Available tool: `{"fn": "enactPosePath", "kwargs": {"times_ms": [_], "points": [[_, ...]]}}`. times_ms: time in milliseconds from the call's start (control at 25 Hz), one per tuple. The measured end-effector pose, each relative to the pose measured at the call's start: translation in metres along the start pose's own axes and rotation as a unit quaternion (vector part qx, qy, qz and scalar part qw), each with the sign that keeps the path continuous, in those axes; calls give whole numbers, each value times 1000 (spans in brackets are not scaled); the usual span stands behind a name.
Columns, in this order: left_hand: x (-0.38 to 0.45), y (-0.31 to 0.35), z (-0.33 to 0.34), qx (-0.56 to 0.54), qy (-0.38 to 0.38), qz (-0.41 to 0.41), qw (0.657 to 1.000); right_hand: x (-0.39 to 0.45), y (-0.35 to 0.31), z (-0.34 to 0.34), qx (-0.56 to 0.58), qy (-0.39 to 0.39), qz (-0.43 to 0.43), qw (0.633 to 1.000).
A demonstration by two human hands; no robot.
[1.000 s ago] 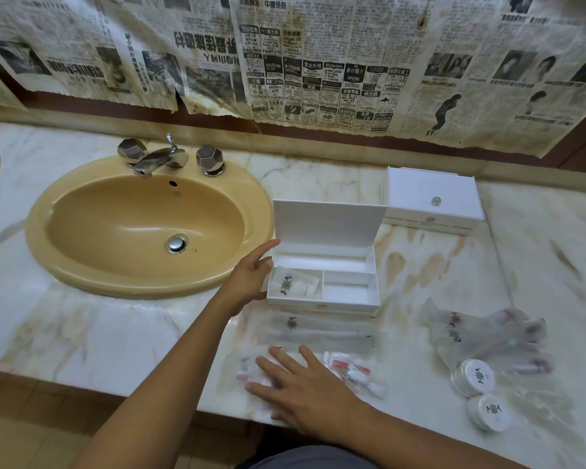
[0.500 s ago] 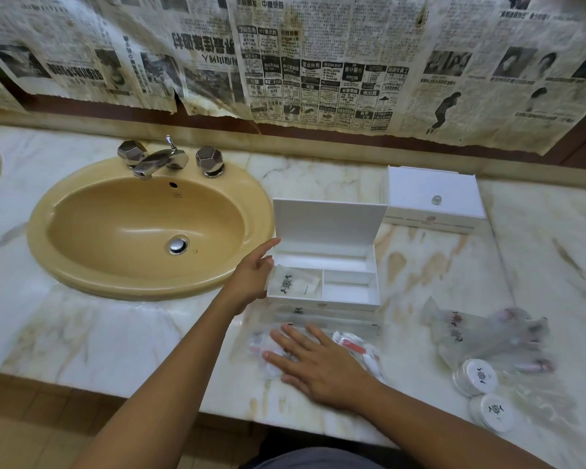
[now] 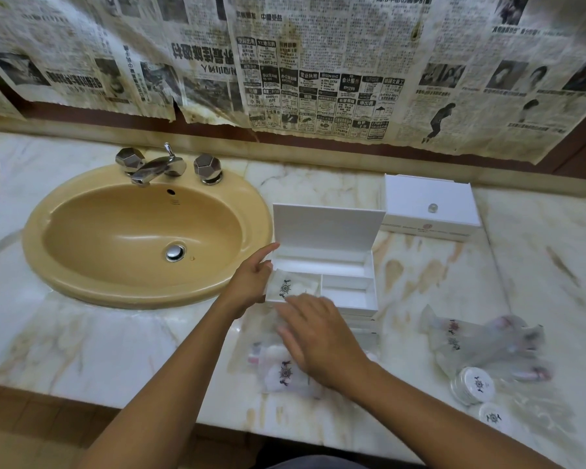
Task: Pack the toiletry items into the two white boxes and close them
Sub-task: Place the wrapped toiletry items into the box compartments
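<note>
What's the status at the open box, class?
Left hand steadies open box. Right hand over packets, grip unclear. One sachet in. Second box closed.

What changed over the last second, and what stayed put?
The right hand moved from the sachets at the counter's front edge up toward the open box; whether it holds anything is blurred. The left hand still steadies the box's left side. The closed box and round tins are unmoved.
</note>
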State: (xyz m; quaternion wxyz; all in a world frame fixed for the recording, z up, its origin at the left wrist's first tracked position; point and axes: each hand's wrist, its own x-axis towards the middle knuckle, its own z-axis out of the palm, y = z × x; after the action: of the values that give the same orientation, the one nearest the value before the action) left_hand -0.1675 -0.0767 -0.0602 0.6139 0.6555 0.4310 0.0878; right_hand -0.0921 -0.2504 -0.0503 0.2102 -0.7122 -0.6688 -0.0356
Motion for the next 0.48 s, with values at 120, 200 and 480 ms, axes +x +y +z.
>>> {"fn": "enactPosePath", "kwargs": {"times_ms": [120,200,480], "points": [[-2,2,1,16,4,3,1000,35,8,-3,20,-114,71,991],[-3,3,1,17,4,2,1000,44,13,7,31,-212,92,972],[-2,2,0,6,5,1,1000,54,14,18,5,-256,129,958]]}}
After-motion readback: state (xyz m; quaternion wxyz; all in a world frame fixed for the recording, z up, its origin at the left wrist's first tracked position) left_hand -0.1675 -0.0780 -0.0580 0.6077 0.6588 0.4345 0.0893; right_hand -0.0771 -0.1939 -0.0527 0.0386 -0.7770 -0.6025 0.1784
